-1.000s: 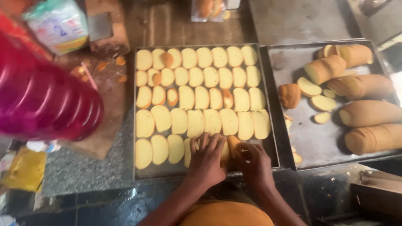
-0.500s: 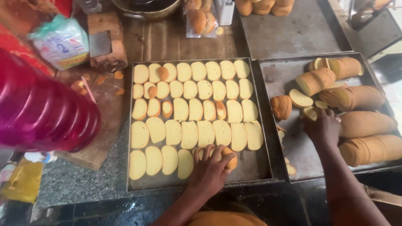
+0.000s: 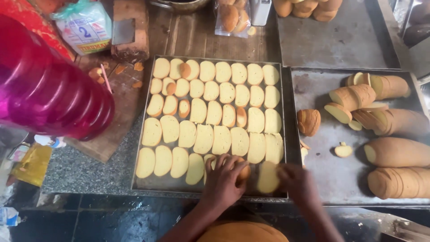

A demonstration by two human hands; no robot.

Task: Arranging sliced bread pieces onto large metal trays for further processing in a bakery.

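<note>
A dark metal baking tray (image 3: 286,134) holds several rows of pale bread slices (image 3: 215,112). My left hand (image 3: 224,178) rests on slices in the tray's near row, fingers spread over a browner end piece. My right hand (image 3: 298,181) holds a pale slice (image 3: 268,177) at the near right corner of the tray, laying it down beside the last row.
A second tray (image 3: 331,175) to the right carries sliced loaves (image 3: 394,152), a brown end crust (image 3: 309,122) and loose slices. A big pink translucent container (image 3: 49,101) sits at left over a wooden board (image 3: 121,103). Bagged items and more loaves lie at the back.
My right hand has come back from the loaf tray to the near right corner of the slice tray, now with a slice in it. My left hand stayed on the near row.
</note>
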